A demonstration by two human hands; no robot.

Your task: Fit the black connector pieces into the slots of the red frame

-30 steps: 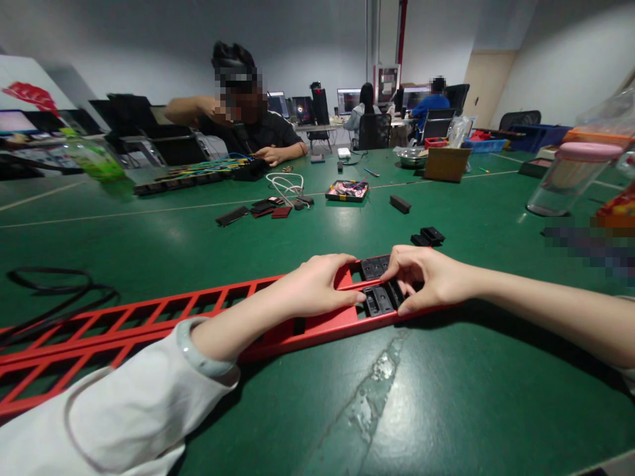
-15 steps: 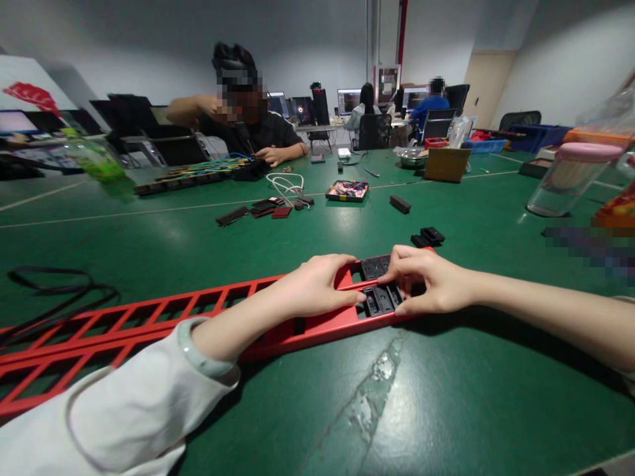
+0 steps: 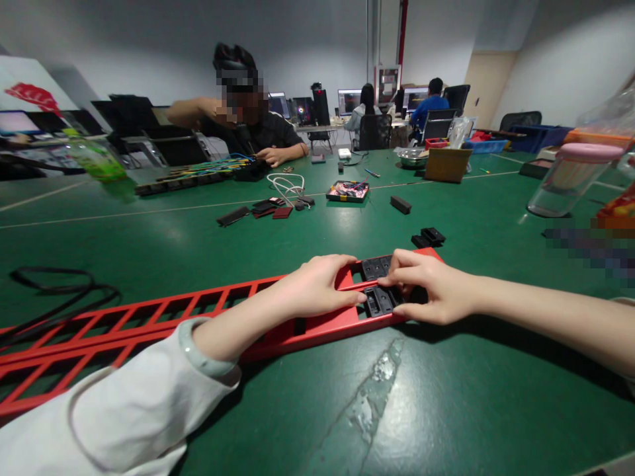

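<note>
A long red frame [image 3: 327,325] with two rows of openings lies across the green table. Near its right end, black plastic modules sit in both rows, one group [image 3: 376,268] in the far row and one [image 3: 378,301] in the near row. My left hand [image 3: 320,285] grips the frame just left of the modules, thumb on the near row and fingers over the far side. With thumb and fingers bent round a black module in the near row, my right hand [image 3: 429,287] is at the right end; its fingertips partly hide that piece.
Loose black modules [image 3: 428,237] lie beyond the frame's right end. Farther back are a small parts tray [image 3: 348,191], a dark block [image 3: 400,204], dark pads and a white cable. A clear cup [image 3: 560,188] stands right; black straps lie left. A person works across the table.
My right hand has shifted slightly right and down, its fingers lower over the near-row modules. More of the frame's far right corner shows. My left hand holds its place.
</note>
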